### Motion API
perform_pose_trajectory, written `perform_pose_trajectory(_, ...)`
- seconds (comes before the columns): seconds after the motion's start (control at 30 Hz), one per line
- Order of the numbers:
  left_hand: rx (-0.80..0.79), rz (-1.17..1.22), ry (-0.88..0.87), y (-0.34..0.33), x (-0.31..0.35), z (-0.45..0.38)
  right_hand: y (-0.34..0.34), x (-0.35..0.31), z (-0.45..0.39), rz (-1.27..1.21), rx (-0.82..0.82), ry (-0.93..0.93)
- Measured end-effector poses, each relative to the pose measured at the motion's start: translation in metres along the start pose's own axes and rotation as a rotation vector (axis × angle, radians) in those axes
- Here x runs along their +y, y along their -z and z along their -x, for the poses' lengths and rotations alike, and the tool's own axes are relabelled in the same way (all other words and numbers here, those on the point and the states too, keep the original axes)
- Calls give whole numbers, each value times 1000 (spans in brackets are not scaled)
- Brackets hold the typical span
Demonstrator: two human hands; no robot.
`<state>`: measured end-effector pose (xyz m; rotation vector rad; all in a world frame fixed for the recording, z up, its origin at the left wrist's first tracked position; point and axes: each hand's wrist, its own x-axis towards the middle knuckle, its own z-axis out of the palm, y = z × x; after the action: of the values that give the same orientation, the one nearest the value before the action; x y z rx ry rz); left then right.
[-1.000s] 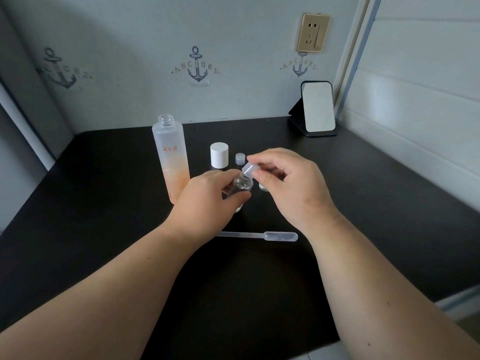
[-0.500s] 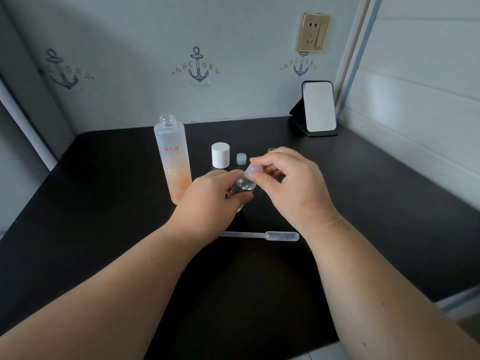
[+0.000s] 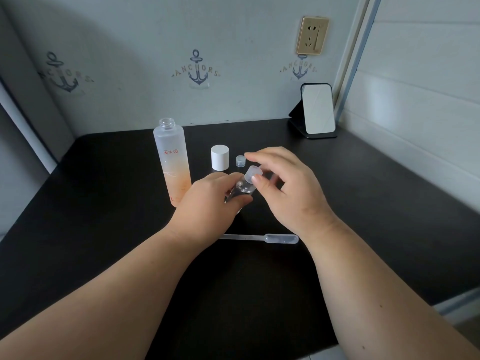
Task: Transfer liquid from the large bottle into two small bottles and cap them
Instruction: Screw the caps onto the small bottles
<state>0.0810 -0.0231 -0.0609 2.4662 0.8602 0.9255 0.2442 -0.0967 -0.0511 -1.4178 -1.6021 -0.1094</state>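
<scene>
Left hand (image 3: 207,201) is wrapped around a small clear bottle (image 3: 240,190), holding it tilted over the black matte desk (image 3: 104,203). The plastic is see-through and there's liquid with bubbles inside. Right hand (image 3: 285,188) has its thumb against the bottle's translucent ribbed cap (image 3: 252,173), with the forefinger arched over it; the other fingers are loosely spread, not clenched. Can't really tell if the cap is seated all the way.

The big bottle (image 3: 172,162) stands uncapped just left of the hands: a frosted cylinder, white up top fading to peach, with red characters on it. Its chunky white cap (image 3: 220,157) sits upright behind the hands, and a second tiny ribbed cap (image 3: 240,161) is just beside that. The other small bottle is mostly hidden behind the right hand, so no idea about its state.

A soft plastic pipette (image 3: 259,239) lies flat between the wrists. Far right corner has a mirror (image 3: 318,110) on a stand, with a gold outlet (image 3: 312,35) on the anchor-print wall above.
</scene>
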Motion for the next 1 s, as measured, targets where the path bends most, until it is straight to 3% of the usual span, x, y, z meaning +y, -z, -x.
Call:
perform_pose_trajectory(0.2, 12, -9, -9, 0, 1, 0, -4, -2, -1, 51, 23, -65)
perform_pose_trajectory(0.37, 13, -9, -2, -1, 0, 0, -3, -1, 1, -11, -49, -21)
perform_pose_trajectory(1.0, 9, -12, 18, 0, 2, -1, -6, -3, -1, 44, 21, -79)
